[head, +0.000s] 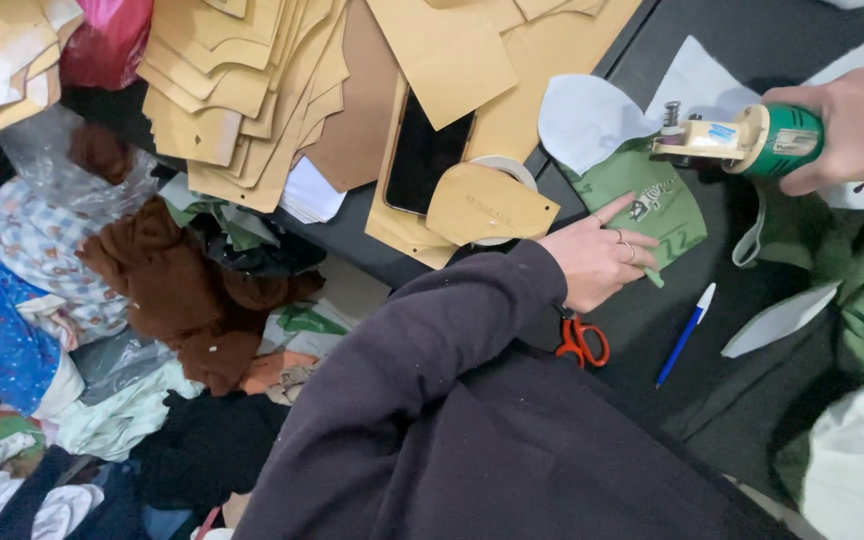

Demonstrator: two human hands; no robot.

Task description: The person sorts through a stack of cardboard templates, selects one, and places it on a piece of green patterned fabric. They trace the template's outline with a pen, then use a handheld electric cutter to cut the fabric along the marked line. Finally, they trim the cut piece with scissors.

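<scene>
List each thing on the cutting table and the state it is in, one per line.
Left hand: flat, pressing the green fabric.
Right hand: gripping the cutter.
Green fabric piece: laid flat.
Handheld cutter: held at the fabric's edge.
Orange scissors: lying unused.
Blue pen: lying, capped.
Phone: screen dark.

Dark table [652, 320] bears cardboard patterns [242, 80], pen [685, 334], scissors [582, 342].

phone [422, 155] | dark blank screen | under tan card patterns [252, 90]
</scene>
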